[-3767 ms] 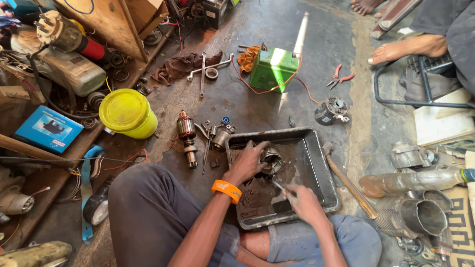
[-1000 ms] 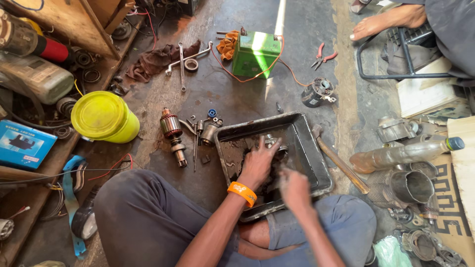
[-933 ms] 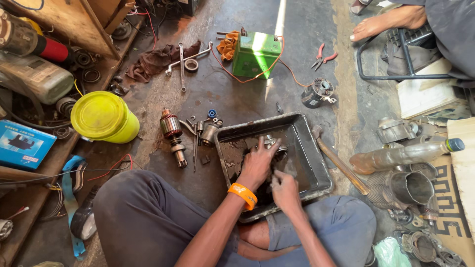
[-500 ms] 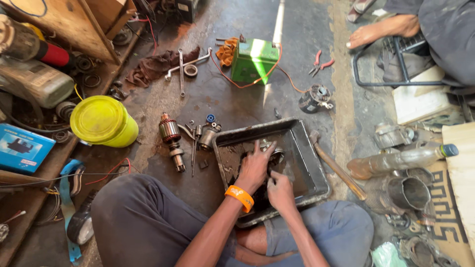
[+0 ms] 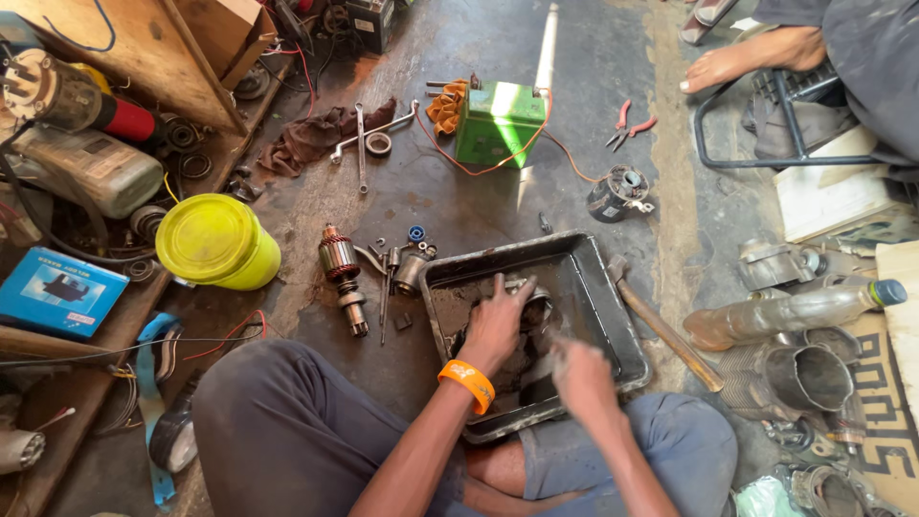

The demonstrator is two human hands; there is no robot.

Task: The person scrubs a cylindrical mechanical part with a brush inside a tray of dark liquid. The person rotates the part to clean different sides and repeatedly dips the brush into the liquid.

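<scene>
A black metal tray (image 5: 620,324) with dirty liquid lies on the floor in front of my crossed legs. My left hand (image 5: 493,324), with an orange wristband (image 5: 467,382), reaches into the tray and grips a round grey metal part (image 5: 535,308). My right hand (image 5: 578,375) hovers over the tray's near right corner, just right of the left hand. It is blurred by motion and its fingers look curled. Whether it holds anything is unclear.
Left of the tray lie a motor armature (image 5: 341,274) and small parts (image 5: 412,263). A yellow bucket (image 5: 216,240), green battery (image 5: 499,121), red pliers (image 5: 628,123), hammer (image 5: 662,331), plastic bottle (image 5: 787,311) and metal cylinder (image 5: 802,375) surround it. Another person's foot (image 5: 739,61) is top right.
My right hand has shifted back and forth inside the tray beside the left hand and is now nearer to me. The left hand has stayed on the metal part.
</scene>
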